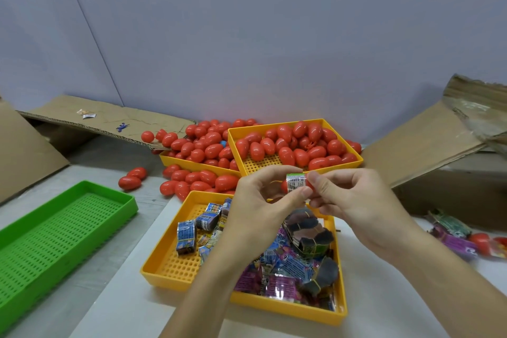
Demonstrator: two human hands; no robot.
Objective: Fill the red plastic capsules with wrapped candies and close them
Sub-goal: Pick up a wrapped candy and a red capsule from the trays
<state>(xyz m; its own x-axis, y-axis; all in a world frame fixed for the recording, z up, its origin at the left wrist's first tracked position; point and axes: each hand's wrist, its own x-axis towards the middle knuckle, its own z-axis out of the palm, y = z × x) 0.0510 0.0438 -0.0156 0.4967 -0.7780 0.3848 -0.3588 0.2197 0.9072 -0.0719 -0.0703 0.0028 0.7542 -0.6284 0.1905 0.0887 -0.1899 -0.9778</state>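
My left hand (256,200) and my right hand (348,197) meet above the middle of the desk (115,277), fingertips together on one small load: a wrapped candy (295,183) with a green top and printed label, which stands in a red capsule half (285,186) of which only slivers show between my fingers. My left thumb and fingers curl round the half and the wrapper from the left; my right thumb and forefinger pinch the candy's right side, where a bit more red shows. Whether that red is a second half I cannot tell. Below my hands, toward the desk's near edge, lies a yellow tray (164,263) with a perforated floor, holding blue and purple wrapped candies (189,230) and some dark banded bundles (312,233). Just beyond my hands sits a second yellow tray (354,164) full of closed red capsules (288,145), and left of it a third yellow tray (175,161) heaped with more, some spilled onto the desk beside it. Two capsules (133,178) lie apart toward the left. A green tray (68,225) runs along the desk's left edge. Flattened cardboard (439,140) leans at the far right and far left corners, and a few loose wrappers (450,233) with a red capsule lie at the right edge.
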